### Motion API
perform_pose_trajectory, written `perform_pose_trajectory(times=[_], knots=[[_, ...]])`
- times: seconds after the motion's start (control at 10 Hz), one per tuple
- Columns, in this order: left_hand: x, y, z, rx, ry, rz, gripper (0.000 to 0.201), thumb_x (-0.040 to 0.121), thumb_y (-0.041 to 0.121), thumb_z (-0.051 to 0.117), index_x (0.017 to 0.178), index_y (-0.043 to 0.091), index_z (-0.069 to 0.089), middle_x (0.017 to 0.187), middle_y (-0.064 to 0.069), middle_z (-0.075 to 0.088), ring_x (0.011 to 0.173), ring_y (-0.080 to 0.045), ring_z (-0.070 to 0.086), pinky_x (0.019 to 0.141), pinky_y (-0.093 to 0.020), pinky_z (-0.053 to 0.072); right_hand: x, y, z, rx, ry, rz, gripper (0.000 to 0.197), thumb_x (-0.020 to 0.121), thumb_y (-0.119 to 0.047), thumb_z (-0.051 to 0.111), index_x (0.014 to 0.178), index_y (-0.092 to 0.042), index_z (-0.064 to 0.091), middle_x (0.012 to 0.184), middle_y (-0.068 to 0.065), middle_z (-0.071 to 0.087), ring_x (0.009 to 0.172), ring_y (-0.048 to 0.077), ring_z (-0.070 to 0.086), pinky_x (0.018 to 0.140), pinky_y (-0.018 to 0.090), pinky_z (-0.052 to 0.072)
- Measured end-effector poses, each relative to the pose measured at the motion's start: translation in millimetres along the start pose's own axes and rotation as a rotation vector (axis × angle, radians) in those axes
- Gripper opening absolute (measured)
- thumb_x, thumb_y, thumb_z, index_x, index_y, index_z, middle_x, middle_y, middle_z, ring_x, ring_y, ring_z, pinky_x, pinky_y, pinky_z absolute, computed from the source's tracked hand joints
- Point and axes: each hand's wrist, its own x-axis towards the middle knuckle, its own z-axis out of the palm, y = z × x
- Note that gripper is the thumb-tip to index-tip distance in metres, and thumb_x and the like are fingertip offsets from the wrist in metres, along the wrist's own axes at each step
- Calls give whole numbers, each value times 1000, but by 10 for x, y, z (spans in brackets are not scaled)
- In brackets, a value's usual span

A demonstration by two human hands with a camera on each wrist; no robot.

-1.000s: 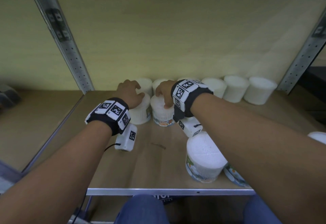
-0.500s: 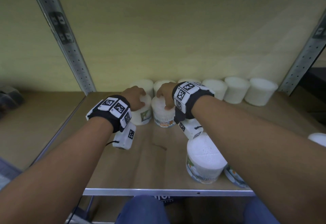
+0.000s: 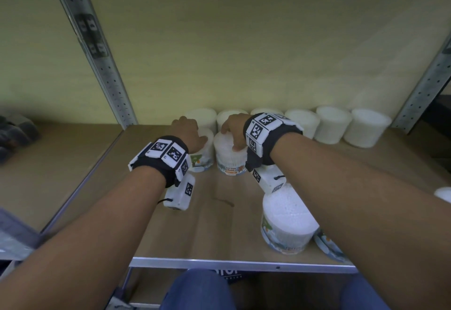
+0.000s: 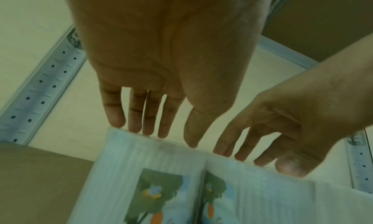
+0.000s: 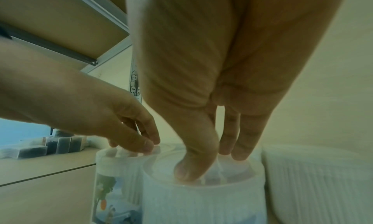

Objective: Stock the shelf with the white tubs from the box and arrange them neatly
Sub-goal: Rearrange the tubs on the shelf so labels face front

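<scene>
Since each hand's grip, left hand (image 3: 189,132) and right hand (image 3: 233,130), rests straight-fingered on a tub lid near the shelf's (image 3: 219,212) back edge, these tubs (image 3: 230,160) look light, rigid, slick-sided, best clasped around the wall.

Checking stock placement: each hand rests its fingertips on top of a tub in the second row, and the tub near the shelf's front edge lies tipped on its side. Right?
Not quite. The front tub stands upright, lid up, as the head view shows. The left hand and right hand do rest fingertips on second-row tubs.
</scene>
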Motion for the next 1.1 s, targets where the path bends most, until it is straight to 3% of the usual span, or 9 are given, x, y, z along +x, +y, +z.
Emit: perform_pose_trajectory(times=[0.2,0.3,0.4,0.5,0.6,0.7,0.8,0.9,1.1], knots=[[-7,-34,32,37,0,34,52,93,41,51,132,7,47,135,-18,43,124,-33,44,99,-40,40,-77,-35,-21,33,-13,-10,55,79,-16,74,131,-14,55,133,9,56,122,26,55,96,31,46],[-27,-63,18,1,-23,54,50,94,36,52,137,11,44,140,-14,42,127,-31,43,103,-39,40,-105,-42,-34,40,-20,-13,55,81,-15,73,132,-14,54,134,9,55,123,26,55,97,31,45],[-30,-92,10,-59,-78,89,48,95,25,51,141,15,39,147,-9,37,133,-28,39,109,-39,35,-126,-51,-44,37,-21,-15,54,81,-15,73,132,-14,54,133,9,56,122,26,55,96,31,46],[-45,-131,-22,-90,-145,145,49,97,14,46,144,16,34,152,-7,31,135,-26,38,108,-33,34,-140,-58,-52,33,-24,-11,54,81,-16,73,132,-14,54,133,9,56,122,26,55,96,31,46],[-45,-135,-35,-162,-67,144,42,98,15,45,140,12,41,147,-10,36,134,-28,37,108,-34,33,-152,-66,-58,28,-20,-8,55,81,-17,72,133,-15,53,135,9,55,124,26,54,97,31,46],[-47,-96,-8,-120,28,81,45,95,32,51,135,12,47,138,-13,42,126,-31,42,104,-39,38,-156,-72,-62,18,-23,-11,56,81,-18,73,133,-15,53,135,8,55,124,25,54,98,32,45],[-71,-72,34,-17,26,60,53,92,44,52,134,13,47,136,-12,44,124,-30,44,101,-40,40,-158,-75,-65,18,-25,-16,57,80,-19,74,132,-15,54,135,8,55,124,25,54,97,31,46],[-91,-68,22,-3,12,61,54,91,45,53,135,14,47,137,-11,43,126,-29,42,103,-40,39,-150,-68,-62,15,-30,-16,58,79,-19,75,133,-15,53,135,8,54,124,25,54,98,31,45],[-160,-55,-109,-47,-136,112,53,97,29,50,145,15,34,151,-7,32,135,-27,37,109,-35,33,-133,-76,-65,-1,-42,-14,58,79,-18,75,133,-15,53,135,8,54,124,25,54,98,31,45]])
